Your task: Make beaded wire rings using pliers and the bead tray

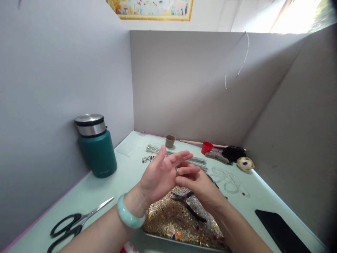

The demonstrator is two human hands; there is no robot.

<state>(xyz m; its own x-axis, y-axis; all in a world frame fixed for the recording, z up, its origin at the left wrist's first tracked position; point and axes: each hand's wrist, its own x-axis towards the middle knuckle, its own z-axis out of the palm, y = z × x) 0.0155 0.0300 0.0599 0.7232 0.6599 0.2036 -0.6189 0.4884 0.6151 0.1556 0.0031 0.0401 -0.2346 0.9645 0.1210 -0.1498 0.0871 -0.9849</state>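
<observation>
My left hand (160, 177) is held palm up over the mat, its fingers stretched out and apart. A thin ring (177, 171) sits on one of its fingers, and a pale green bangle (129, 214) circles the wrist. My right hand (201, 184) reaches across from the right, with thumb and fingers closed on that finger at the ring; part of the grip is hidden. Beneath both hands lies a gold sequined mat (165, 219) scattered with small coloured beads. Black-handled pliers (189, 205) rest on it, jaws toward the left.
Scissors (79, 223) and a green flask (97, 151) stand to the left. Behind are wire lengths (198, 163), linked rings (147, 159), a brown cup (170, 141) and a red cup (206, 147). Clear cord (229, 181) and a black phone-like slab (281, 230) lie right. Grey partitions enclose the table.
</observation>
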